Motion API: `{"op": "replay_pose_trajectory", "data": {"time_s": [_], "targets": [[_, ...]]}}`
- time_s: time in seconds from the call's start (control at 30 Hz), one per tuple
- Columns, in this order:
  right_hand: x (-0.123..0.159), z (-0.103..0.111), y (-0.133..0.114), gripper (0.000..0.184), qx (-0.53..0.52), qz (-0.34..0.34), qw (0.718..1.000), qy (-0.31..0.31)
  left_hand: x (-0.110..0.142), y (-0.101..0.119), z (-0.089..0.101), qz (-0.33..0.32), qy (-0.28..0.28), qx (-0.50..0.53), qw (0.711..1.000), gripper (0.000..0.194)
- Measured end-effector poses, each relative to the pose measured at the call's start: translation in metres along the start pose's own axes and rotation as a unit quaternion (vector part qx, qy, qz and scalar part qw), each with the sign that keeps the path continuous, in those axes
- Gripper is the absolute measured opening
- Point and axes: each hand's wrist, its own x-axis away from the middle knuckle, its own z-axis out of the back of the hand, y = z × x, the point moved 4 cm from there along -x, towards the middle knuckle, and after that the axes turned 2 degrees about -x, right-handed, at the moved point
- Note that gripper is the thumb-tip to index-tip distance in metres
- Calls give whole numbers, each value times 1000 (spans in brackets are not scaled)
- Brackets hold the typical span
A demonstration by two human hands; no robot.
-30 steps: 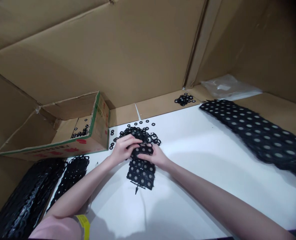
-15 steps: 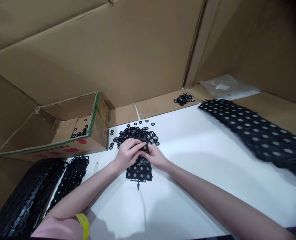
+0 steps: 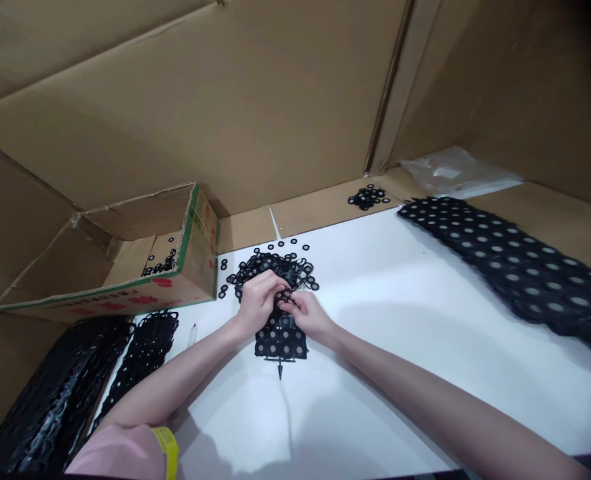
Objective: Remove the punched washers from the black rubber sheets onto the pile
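Black dotted sheet (image 3: 280,341) lies under and on the near side of the hands, its visible rows of discs intact, so that part looks left to do. Left hand (image 3: 258,305) and right hand (image 3: 313,317) pinch a small black piece (image 3: 284,295) between their fingertips (whether it joins the sheet, I cannot tell). Just beyond them, the heap of loose rings (image 3: 255,268) suggests plenty already separated; well right of them, a long dotted strip (image 3: 518,260) seems whole
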Motion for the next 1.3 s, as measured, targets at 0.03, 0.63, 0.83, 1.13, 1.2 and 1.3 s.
{"op": "replay_pose_trajectory", "data": {"time_s": [0.03, 0.63, 0.83, 1.13, 1.2, 1.3], "targets": [[1, -1, 0, 38, -7, 0, 1000, -4, -3, -4, 1, 11, 8, 3, 1000, 27], [3, 3, -7, 42, -140, -61, 988, -11, -9, -32, 50, 7, 28, -48, 998, 13], [4, 7, -14, 37, -147, -39, 988, -16, 4, -7, 35, -82, -52, -34, 995, 17], [3, 4, -22, 31, -96, -16, 995, -9, 5, 4, 20, -120, 19, -66, 990, 13], [4, 4, -21, 29, -85, -8, 996, -4, 5, 5, 22, -122, 40, -81, 988, 9], [4, 6, -19, 26, -71, 1, 997, 6, 6, 5, 23, -160, 14, -101, 982, 12]]}}
